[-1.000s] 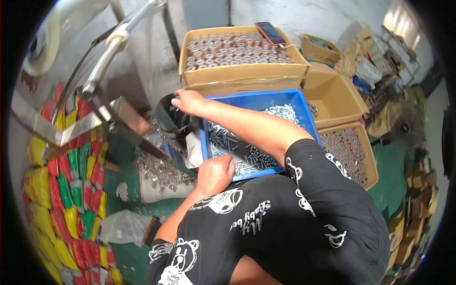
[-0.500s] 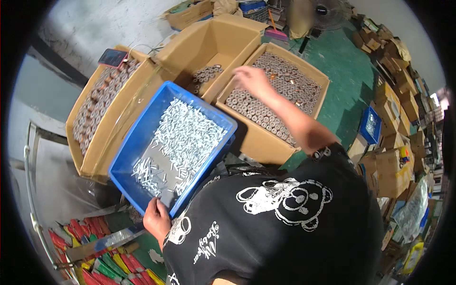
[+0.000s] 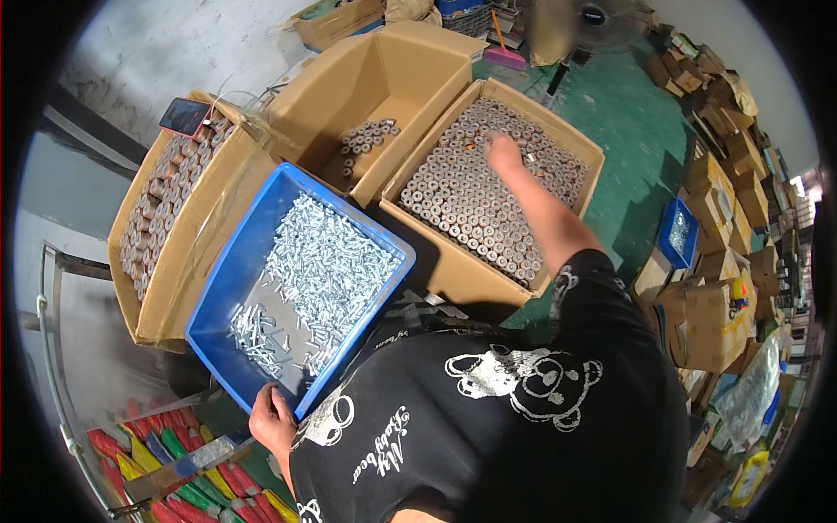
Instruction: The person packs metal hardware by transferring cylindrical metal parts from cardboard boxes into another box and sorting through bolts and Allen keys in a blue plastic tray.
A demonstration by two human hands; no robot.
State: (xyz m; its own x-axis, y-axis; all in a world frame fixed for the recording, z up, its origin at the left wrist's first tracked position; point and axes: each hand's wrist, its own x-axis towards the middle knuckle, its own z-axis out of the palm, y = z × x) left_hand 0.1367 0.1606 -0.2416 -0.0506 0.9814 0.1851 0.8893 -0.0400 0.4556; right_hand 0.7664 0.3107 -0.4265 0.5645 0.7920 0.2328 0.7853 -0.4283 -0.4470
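Cardboard box (image 3: pixel 571 139) on the right, packed with upright copper-toned cylindrical parts (image 3: pixel 462 200), is where my right hand (image 3: pixel 504 152) sits, far out at full reach, fingers bent down onto the top layer; whether they pinch a part or only touch the tops I cannot tell; the hand is too small and turned away. My left hand (image 3: pixel 272 424) is near me, fingers curled and clamped around the near corner of the blue plastic bin (image 3: pixel 222 288); the bin, holding loose silvery screws (image 3: pixel 327 266), lies between the left-hand box of similar parts (image 3: pixel 166 209) and the right one. I judge the step to be picking a part from the right box while steadying the bin; the next move would call for a firm pinch on one cylinder without toppling its neighbours, then a draw back toward the bin.
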